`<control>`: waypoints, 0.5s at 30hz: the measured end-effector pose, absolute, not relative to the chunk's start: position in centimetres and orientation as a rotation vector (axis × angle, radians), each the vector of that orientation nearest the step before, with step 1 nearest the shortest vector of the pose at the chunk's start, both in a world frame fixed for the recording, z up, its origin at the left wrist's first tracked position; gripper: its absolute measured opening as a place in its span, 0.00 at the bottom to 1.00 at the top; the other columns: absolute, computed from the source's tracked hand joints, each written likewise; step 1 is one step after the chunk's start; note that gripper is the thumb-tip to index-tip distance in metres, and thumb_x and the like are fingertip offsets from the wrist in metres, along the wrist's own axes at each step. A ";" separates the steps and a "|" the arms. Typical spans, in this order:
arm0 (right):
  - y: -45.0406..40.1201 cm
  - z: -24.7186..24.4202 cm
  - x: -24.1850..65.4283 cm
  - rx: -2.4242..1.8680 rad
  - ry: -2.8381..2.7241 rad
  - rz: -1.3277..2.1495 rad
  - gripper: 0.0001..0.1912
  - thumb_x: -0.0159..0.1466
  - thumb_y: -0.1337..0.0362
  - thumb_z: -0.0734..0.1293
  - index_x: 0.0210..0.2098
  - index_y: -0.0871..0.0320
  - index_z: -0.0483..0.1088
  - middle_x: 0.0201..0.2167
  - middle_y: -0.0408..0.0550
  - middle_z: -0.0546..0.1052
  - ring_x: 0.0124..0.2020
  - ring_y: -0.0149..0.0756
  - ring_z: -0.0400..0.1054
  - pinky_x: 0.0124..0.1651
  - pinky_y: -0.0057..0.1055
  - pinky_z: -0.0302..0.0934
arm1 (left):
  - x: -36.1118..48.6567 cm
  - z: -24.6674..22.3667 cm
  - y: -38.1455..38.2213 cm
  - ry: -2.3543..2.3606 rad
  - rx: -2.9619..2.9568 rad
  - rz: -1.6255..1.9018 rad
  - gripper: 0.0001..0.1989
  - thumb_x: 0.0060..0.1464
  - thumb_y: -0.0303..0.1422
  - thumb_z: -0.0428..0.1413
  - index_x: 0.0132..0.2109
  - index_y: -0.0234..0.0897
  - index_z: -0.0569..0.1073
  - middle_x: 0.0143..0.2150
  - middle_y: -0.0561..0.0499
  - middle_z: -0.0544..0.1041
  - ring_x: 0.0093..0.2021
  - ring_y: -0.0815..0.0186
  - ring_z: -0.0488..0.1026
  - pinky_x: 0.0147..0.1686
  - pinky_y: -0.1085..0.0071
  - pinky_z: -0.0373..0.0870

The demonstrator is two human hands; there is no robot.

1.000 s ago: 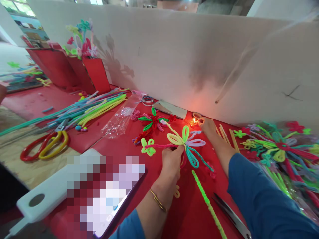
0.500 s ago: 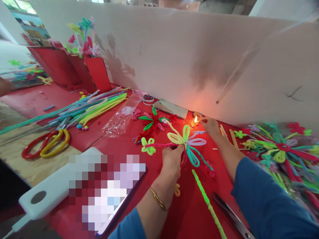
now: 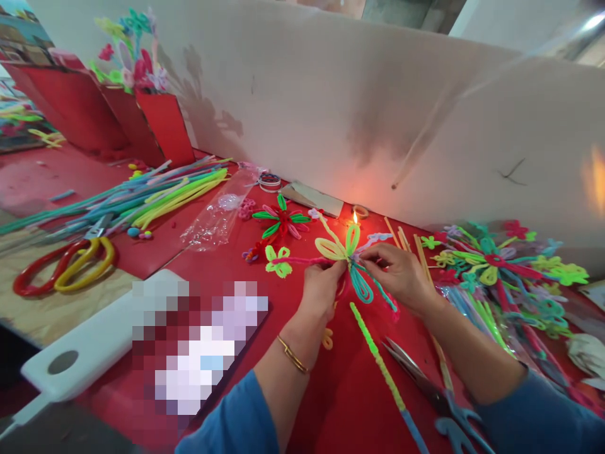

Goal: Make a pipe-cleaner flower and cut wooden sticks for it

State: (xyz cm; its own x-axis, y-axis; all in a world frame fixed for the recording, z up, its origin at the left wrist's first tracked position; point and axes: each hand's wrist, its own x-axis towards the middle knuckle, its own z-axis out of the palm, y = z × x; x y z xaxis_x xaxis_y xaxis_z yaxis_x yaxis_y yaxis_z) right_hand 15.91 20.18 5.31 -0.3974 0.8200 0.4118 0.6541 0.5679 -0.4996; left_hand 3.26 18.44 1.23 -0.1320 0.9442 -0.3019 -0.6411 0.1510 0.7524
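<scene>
A pipe-cleaner flower (image 3: 363,285) with looped yellow, green, lilac and teal petals is pinched at its underside by my left hand (image 3: 320,289). My right hand (image 3: 399,272) is closed at the flower's right side, near its centre, over the lilac petal; whether it grips the petal or something small is hidden by the fingers. Thin stems with small blossoms stick out from the flower, among them a pink stem ending in a lime-green blossom (image 3: 278,261). Just behind the flower burns a small flame (image 3: 355,217). A fuzzy green stem (image 3: 378,356) lies below my hands.
Blue-handled scissors (image 3: 423,378) lie at the lower right, and red-and-yellow-handled scissors (image 3: 87,258) at the left. A pixelated phone (image 3: 208,353) and white power strip (image 3: 99,340) lie left. Finished flowers (image 3: 496,261) pile up right; loose pipe cleaners (image 3: 137,198) lie back left.
My right hand has come back from beside the flame to the flower's centre. The left hand keeps its hold. The view has turned to the right.
</scene>
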 end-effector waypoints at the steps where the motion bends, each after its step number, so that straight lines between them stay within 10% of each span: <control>1: 20.2 5.3 15.8 -1.173 -2.184 0.323 0.05 0.56 0.68 0.62 0.29 0.57 0.70 0.26 0.44 0.74 0.28 0.30 0.68 0.30 0.26 0.62 | 3.2 1.2 18.4 0.951 0.425 1.431 0.07 0.35 0.30 0.60 0.26 0.30 0.73 0.20 0.53 0.72 0.20 0.72 0.67 0.23 0.75 0.61; 15: 19.8 5.8 16.8 -1.240 -2.314 0.189 0.06 0.55 0.69 0.62 0.29 0.57 0.71 0.25 0.41 0.74 0.25 0.29 0.68 0.28 0.25 0.59 | 3.0 2.3 18.0 0.842 0.337 1.409 0.06 0.32 0.28 0.61 0.22 0.31 0.73 0.20 0.52 0.74 0.20 0.72 0.69 0.24 0.76 0.62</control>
State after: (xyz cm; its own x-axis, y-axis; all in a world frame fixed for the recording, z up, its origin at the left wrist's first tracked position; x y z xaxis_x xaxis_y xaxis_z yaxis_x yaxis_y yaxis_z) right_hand 16.79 19.82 5.82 -0.4574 0.8107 0.3656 0.7408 0.5747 -0.3477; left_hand 3.03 18.01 2.34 -0.0604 0.9479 -0.3129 -0.7247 0.1739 0.6667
